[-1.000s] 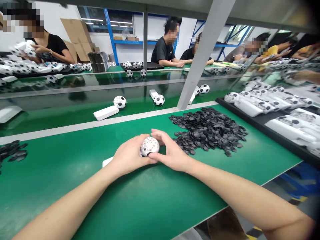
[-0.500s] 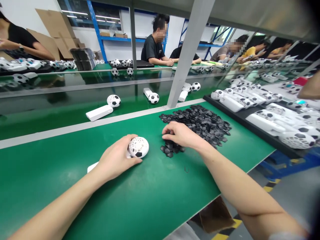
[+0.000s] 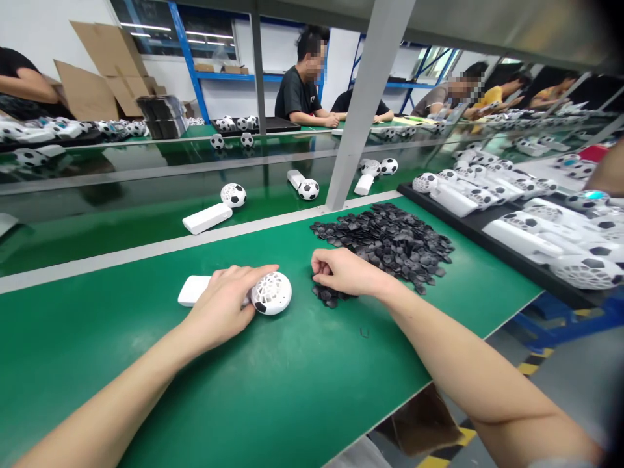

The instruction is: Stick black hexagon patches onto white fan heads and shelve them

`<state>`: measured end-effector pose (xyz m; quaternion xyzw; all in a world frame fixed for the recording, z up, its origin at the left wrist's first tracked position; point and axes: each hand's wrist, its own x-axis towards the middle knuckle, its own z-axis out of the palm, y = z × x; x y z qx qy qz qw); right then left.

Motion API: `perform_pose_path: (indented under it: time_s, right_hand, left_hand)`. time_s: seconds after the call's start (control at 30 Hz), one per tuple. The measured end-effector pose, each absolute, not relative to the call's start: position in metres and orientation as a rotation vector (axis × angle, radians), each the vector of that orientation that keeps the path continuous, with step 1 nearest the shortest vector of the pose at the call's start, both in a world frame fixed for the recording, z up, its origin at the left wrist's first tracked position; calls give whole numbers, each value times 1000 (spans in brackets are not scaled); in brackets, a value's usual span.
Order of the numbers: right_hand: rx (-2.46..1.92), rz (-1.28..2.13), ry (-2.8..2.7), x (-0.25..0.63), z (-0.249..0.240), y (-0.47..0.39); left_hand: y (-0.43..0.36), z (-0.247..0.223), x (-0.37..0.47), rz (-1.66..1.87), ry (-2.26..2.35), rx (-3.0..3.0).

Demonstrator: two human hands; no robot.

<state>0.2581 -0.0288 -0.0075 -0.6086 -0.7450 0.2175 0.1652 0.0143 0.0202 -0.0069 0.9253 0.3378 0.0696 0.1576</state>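
My left hand (image 3: 221, 309) is wrapped round the neck of a handheld fan (image 3: 272, 294) with a soccer-ball head. Its white handle lies on the green table, pointing left, partly covered by the hand. Open white lattice and a black patch show on the ball. To the right, my right hand (image 3: 341, 270) is closed with curled fingers, just over the near-left edge of a pile of small black pentagon-like pieces (image 3: 400, 244). Whether a piece is between those fingertips is hidden.
A green conveyor (image 3: 97, 224) behind a metal strip carries several similar fans. At right a black tray (image 3: 468, 234) is filled with more. A grey post (image 3: 363, 110) rises beyond the pile. A small dark bit (image 3: 364, 332) lies near the table edge. Several people sit across the line.
My right hand has closed its fingers and shifted slightly left and down by the pile. My left hand has turned the fan, showing more handle. Fans on the conveyor have moved right.
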Motion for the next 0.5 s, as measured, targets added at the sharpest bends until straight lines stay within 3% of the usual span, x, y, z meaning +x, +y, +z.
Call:
perform_pose_path:
  time_s: [0.3,0.5]
  right_hand:
    - [-1118,569,-2131,235,5,-42]
    - [-983,446,-2272,218,-4,-45]
  left_hand:
    - [18,-7,14,250,941,2660]
    - [10,-7,21,307,1014,2596]
